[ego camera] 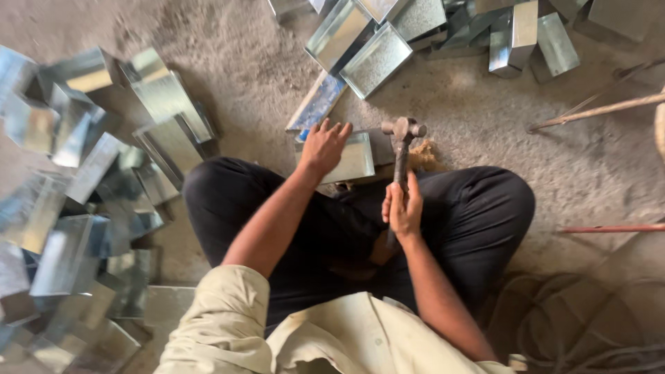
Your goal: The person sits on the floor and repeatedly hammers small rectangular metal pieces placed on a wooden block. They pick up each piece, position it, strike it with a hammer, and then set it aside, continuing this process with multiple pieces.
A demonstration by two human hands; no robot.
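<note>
Two hands on one sheet-metal box: handling notes

One shiny rectangular galvanised sheet-metal box sits on the sandy grey floor, just in front of the seated person's crossed legs. The left hand lies flat on its top, fingers spread, pressing down. The right hand is wrapped tight around the wooden handle of a rusty ball-peen hammer, whose head stands just beside the box's right end.

Judgement: the box is thin, light and stiff, liable to skid or ring under blows, with slick faces and probably sharp cut edges. Best held by a flat palm on the broad face, clear of rims. The hammer is head-heavy; a grip low on the handle suits it.

Similar boxes lie heaped at left and stacked ahead
</note>
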